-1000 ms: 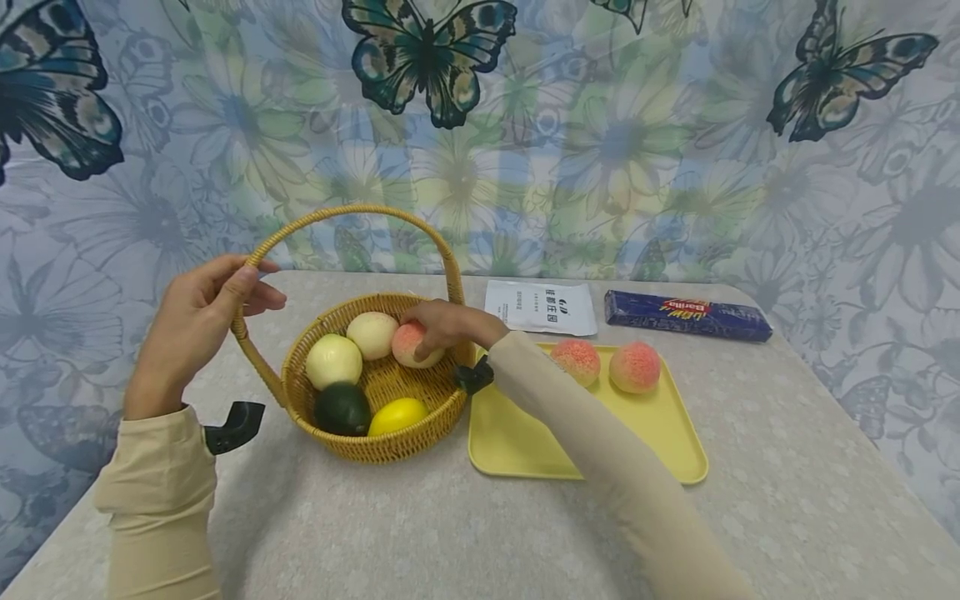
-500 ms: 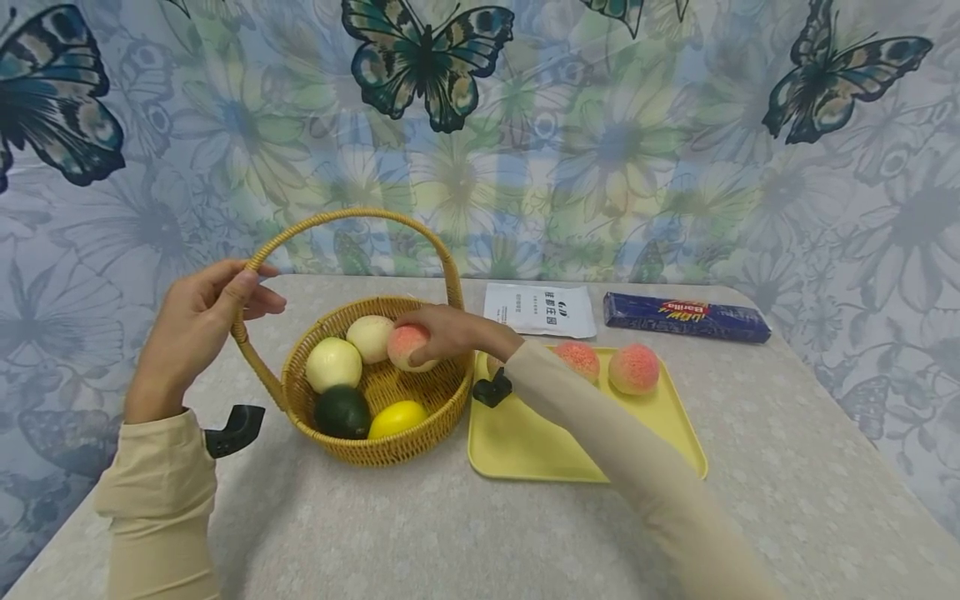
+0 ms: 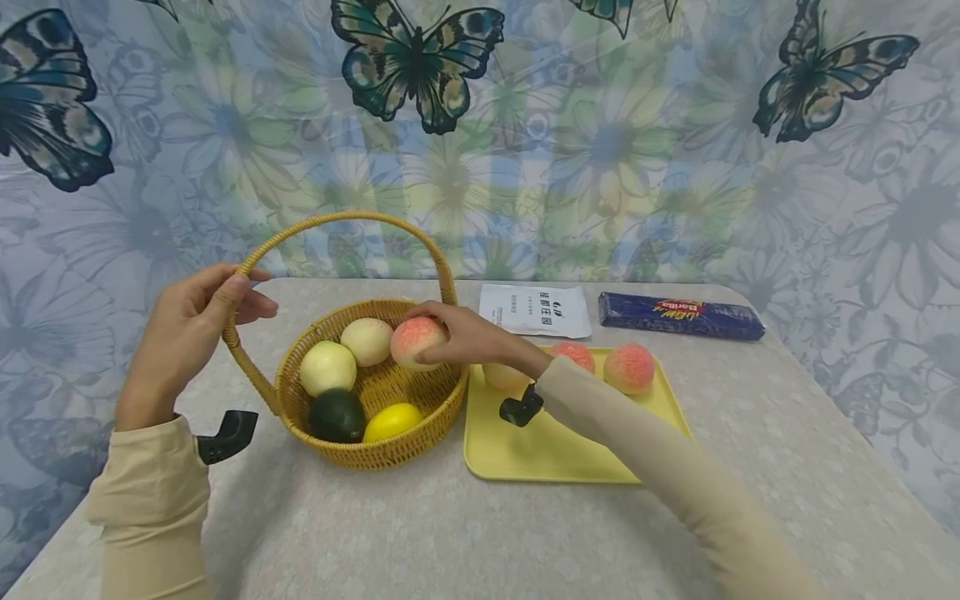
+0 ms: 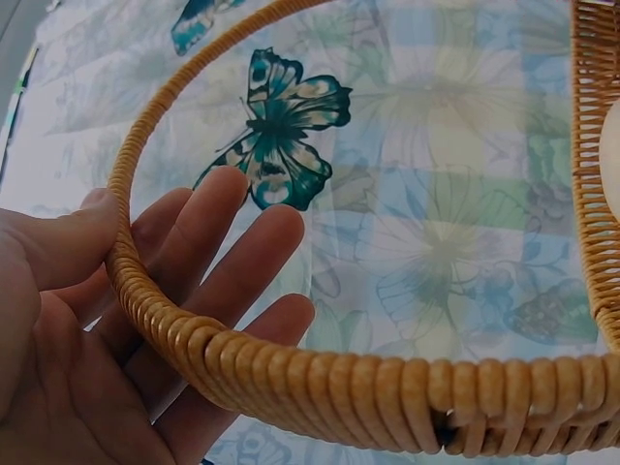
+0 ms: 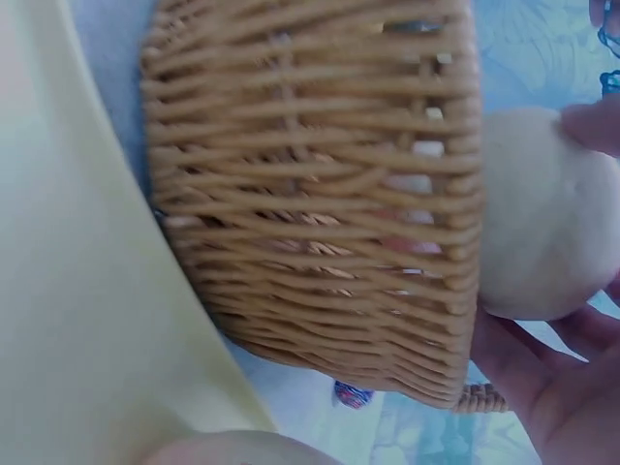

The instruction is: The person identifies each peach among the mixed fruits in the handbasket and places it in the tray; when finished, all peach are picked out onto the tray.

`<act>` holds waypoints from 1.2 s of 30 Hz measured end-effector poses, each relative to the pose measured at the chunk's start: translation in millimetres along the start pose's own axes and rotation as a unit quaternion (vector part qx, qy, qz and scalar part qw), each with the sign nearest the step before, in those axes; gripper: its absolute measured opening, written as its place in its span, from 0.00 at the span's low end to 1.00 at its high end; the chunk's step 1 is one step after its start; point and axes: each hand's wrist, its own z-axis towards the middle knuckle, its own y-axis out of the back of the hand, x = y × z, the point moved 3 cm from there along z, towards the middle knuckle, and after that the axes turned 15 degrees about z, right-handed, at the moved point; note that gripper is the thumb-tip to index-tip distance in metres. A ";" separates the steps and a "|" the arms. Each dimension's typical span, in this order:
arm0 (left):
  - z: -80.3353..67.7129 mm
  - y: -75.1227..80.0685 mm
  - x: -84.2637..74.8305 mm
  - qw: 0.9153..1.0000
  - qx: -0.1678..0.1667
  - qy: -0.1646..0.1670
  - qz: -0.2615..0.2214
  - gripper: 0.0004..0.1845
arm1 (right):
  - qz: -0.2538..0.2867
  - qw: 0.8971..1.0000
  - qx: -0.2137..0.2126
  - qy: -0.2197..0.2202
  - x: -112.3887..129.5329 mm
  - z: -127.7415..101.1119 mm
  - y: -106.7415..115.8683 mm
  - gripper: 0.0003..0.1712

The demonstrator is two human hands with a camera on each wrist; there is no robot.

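Both hands [image 3: 180,333] [image 3: 476,340] are bare. The left sleeve [image 3: 153,508] is plain beige, creased, with a loose fold near the cuff [image 3: 150,427]; the right sleeve [image 3: 652,454], also beige, looks smoother. An angular black mount [image 3: 229,436] [image 3: 521,407] juts from each cuff.

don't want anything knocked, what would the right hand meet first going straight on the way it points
The right hand, holding a peach, points left across the basket, so the peach would probably meet the pale round fruit first; heights are unclear, so it may pass above.
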 end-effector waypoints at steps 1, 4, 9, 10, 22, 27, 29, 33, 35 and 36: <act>-0.3 0.3 0.4 1.000 -0.001 0.000 0.000 0.17 | 0.010 1.000 -0.007 0.000 0.0 -2.1 0.1 0.35; -0.9 0.8 1.4 1.000 -0.001 0.001 0.000 0.17 | 0.030 0.999 -0.028 0.001 -1.6 -7.3 0.1 0.35; -1.2 0.8 1.2 1.000 -0.001 0.005 0.004 0.17 | 0.063 0.997 -0.045 0.003 -1.4 -17.0 -0.2 0.33; -1.2 0.8 1.0 1.000 -0.001 0.006 0.004 0.17 | 0.069 0.997 -0.045 0.004 -0.7 -19.1 -0.3 0.33; -0.5 0.9 -0.9 1.000 -0.001 0.003 0.001 0.17 | 0.162 0.985 -0.055 0.010 -1.7 -48.1 2.5 0.36; -0.1 0.8 -1.4 1.000 -0.002 0.002 0.006 0.17 | 0.203 0.976 -0.072 0.006 -2.5 -61.1 3.9 0.37; -0.2 0.8 -1.6 1.000 -0.003 0.002 0.007 0.17 | 0.218 0.973 -0.075 0.005 -3.8 -67.1 4.7 0.37; -0.6 1.0 -1.9 1.000 -0.002 0.001 0.008 0.17 | 0.224 0.971 -0.083 0.003 -6.7 -80.0 7.8 0.36; -0.7 1.3 -2.1 1.000 -0.002 0.000 0.007 0.17 | 0.224 0.970 -0.089 0.003 -8.2 -86.7 9.6 0.35; -0.7 1.3 -2.1 1.000 -0.002 -0.001 0.007 0.17 | 0.227 0.970 -0.090 0.002 -9.3 -89.9 10.4 0.35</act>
